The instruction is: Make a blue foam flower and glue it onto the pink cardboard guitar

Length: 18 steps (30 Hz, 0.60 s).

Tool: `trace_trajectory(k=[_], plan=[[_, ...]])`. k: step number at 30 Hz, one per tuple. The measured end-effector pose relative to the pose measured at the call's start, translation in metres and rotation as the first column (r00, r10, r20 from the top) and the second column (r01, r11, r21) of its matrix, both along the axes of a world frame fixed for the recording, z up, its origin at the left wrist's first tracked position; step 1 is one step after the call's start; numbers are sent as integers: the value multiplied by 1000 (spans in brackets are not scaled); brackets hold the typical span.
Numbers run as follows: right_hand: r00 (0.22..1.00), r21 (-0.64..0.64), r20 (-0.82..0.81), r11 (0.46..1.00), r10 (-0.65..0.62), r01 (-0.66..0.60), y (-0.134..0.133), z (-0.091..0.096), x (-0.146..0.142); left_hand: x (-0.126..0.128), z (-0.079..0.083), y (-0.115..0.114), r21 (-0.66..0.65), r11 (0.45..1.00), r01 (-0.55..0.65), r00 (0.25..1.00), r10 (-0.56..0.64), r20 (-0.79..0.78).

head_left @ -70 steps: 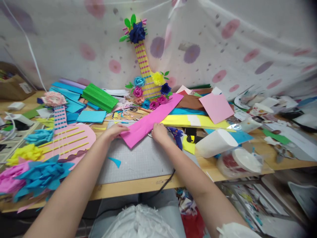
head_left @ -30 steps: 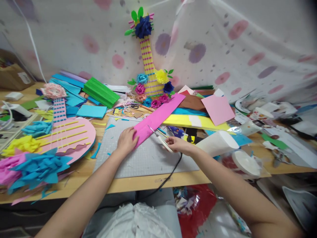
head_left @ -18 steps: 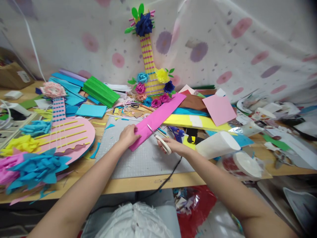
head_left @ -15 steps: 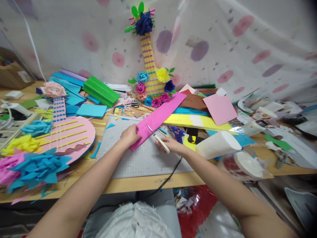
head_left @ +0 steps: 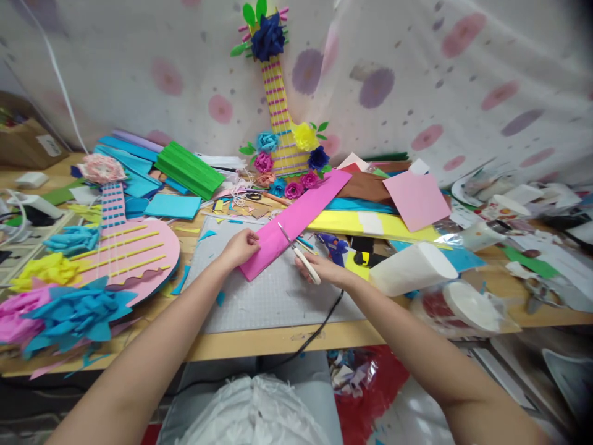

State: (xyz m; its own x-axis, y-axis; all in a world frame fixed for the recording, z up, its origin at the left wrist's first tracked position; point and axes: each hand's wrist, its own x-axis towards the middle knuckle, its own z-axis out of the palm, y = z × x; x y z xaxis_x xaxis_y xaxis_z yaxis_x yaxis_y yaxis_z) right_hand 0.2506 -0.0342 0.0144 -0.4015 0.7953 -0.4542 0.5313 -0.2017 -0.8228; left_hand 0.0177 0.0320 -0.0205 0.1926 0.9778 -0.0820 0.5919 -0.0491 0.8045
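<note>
Left hand: clamped on the left edge of the pink paper, fingers bent.
Right hand: closed around the white handles of the scissors.
Scissors: blades over the paper's right edge; contact unclear.
Pink paper: slants across the grey mat on the bench.
Blue glue gun: just beyond the right hand.

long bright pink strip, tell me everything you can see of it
The bright pink strip looks like paper: long, flat, creased. It lies diagonally, near end over the grey mat, far end beside magenta flowers. The left hand meets its left edge; white-handled scissors overlap its right edge, whether cutting I can't tell.
</note>
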Motion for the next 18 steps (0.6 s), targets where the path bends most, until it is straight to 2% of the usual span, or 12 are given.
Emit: trace_trajectory(k=[4,9,12,15,18], plan=[[998,-112,23,992,55,-52,-7,12,13,-5,0,-5,70,995,-64,995,69,-71],[981,-241,45,955,191,-175,-14,26,27,-3,6,-16,202,978,-50,987,80,-142],[964,-299,62,927,257,-228,-14,31,29,1,6,-24,329,943,-41,963,125,-240],[962,-324,71,919,263,-227,-11,32,23,3,0,-31,425,905,-25,934,173,-312],[963,-313,21,917,267,-247,-6,27,13,0,-11,-35,426,905,16,897,175,-406]])
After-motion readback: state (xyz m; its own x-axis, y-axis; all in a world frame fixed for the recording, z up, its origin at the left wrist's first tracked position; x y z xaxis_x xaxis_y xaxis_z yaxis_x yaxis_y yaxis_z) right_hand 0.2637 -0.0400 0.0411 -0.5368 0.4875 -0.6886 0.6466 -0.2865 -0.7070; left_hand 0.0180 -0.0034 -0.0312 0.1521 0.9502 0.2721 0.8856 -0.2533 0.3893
